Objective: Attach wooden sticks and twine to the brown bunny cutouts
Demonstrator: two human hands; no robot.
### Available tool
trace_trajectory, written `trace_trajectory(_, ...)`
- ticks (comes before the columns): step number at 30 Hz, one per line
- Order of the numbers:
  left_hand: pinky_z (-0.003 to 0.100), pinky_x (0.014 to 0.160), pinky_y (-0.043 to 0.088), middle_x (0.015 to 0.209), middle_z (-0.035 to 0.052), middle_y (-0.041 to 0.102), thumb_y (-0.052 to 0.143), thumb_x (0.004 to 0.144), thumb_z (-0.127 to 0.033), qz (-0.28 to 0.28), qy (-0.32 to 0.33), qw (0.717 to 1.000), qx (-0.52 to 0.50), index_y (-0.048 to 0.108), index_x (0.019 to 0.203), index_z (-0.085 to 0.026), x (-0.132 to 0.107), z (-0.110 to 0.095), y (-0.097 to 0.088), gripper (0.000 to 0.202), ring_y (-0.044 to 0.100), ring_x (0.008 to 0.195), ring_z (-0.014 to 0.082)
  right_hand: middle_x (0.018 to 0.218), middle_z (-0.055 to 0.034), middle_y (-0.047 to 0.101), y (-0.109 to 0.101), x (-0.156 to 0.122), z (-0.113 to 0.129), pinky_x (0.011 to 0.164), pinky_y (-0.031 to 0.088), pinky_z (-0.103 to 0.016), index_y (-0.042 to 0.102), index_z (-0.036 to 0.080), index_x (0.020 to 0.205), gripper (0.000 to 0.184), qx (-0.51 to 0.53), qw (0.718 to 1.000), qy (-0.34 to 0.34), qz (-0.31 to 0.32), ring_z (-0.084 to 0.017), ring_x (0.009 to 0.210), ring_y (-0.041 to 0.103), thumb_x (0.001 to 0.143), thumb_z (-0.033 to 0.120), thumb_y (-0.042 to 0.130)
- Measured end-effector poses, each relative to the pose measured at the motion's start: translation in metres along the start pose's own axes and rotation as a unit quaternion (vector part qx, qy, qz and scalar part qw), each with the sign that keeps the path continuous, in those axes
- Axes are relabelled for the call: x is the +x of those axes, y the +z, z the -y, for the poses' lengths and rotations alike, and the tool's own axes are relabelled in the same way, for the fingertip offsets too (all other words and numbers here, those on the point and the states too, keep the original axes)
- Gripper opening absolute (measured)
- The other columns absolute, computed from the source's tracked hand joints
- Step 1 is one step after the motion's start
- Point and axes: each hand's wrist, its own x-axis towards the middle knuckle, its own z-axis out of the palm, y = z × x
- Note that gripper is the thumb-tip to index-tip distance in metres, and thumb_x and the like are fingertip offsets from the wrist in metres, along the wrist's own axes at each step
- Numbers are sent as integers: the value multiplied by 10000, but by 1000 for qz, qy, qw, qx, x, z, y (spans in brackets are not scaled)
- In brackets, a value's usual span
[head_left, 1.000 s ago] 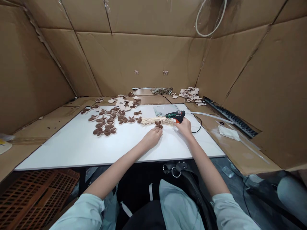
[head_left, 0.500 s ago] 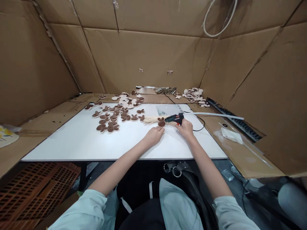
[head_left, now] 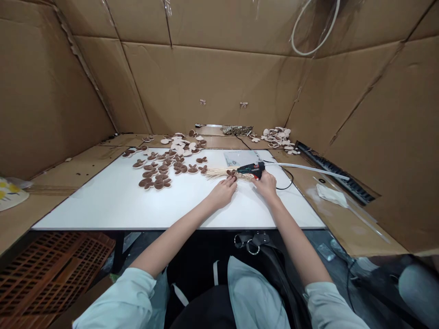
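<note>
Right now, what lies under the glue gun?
The glue gun rests over a pale stick bundle on the white board; the right hand gripping its handle hides what lies below there.

Right hand (head_left: 265,186) gripping hot glue gun (head_left: 252,170); left hand (head_left: 222,193) touching brown bunny-shaped cutout (head_left: 232,173) on pale reed bundle (head_left: 217,172).

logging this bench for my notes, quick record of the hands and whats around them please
left hand: fingertips on a brown cutout
right hand: gripping a glue gun
under cutout: straw bundle
surface: white board
nearby: more brown cutouts, pale cutouts
</note>
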Motion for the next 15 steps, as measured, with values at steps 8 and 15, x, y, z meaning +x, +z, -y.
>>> trace_trajectory(8,383,859,399,1230,142,491,317,849,-162,-12,-4,1000,10,528,972,-119,0,0,-3,248,425,1124,254,938,-121,657,0,0,1,696,410,-283,545,139,1013,326,-24,999,-26,18,-242,876,607,726,285,495)
trace_trajectory(15,400,799,401,1211,124,502,308,857,-185,7,-18,1000,0,524,948,-135,0,-2,-8,240,460,987,249,955,-124,652,1,0,0,702,410,-287,551,143,997,300,-34,998,-35,25,-244,888,604,735,277,487)
